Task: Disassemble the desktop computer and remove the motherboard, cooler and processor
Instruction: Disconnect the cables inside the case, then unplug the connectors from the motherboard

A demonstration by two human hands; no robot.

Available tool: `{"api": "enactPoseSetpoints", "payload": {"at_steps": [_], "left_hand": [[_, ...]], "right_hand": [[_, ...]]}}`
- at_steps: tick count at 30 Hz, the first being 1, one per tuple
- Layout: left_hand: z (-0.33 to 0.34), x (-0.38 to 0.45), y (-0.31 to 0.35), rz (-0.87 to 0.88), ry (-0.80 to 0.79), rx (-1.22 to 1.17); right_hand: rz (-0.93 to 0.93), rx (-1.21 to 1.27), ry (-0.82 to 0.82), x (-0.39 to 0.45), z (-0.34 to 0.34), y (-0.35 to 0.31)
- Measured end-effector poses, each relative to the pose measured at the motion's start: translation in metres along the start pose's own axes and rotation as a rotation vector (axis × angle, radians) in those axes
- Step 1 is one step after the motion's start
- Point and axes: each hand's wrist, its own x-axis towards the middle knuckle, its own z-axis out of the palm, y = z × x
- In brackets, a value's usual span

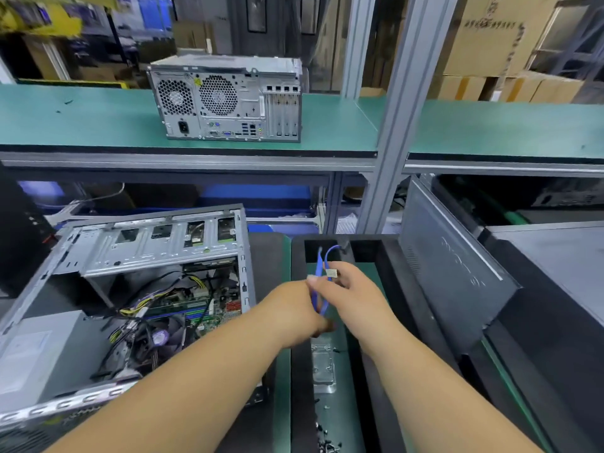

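Green workbench mat [330, 348] under hands; left hand [294, 308], right hand [351, 289] both pinch thin blue flexible cable [322, 289]; light, limp, better grip at connector.

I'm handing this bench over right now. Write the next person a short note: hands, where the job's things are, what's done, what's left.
Hands: left hand and right hand both grip a loose blue cable, held over the black tray right of the case.
Things: the open computer case lies on its side at the left, side panel off. The motherboard is still inside, the cooler fan still on it, with wiring across it. The processor is not visible.
Done: case opened, blue cable out.
Left: set the cable down, clear the remaining wiring, then remove cooler, processor and motherboard.
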Motion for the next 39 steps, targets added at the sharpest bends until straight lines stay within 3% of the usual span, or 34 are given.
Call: {"api": "enactPoseSetpoints", "payload": {"at_steps": [5, 10, 14, 21, 31, 39], "left_hand": [[-0.003, -0.004, -0.013, -0.043, 0.165, -0.04], [-0.018, -0.015, -0.031, -0.023, 0.324, -0.111], [-0.023, -0.027, -0.047, -0.002, 0.446, -0.164], [-0.031, -0.049, -0.088, 0.006, 0.581, -0.191], [-0.042, -0.076, -0.162, -0.285, 0.654, -0.227], [-0.066, -0.101, -0.209, -0.402, 0.678, -0.064]], "right_hand": [[0.09, -0.147, 0.1, 0.035, -0.03, 0.032], [0.194, -0.298, -0.095, 0.084, -0.028, 0.07], [0.181, -0.435, -0.143, 0.099, -0.02, 0.08], [0.181, -0.262, -0.093, 0.085, -0.009, 0.079], [-0.113, -0.277, -0.247, 0.053, 0.059, 0.005], [-0.301, -0.44, -0.32, 0.032, 0.108, -0.04]]}}
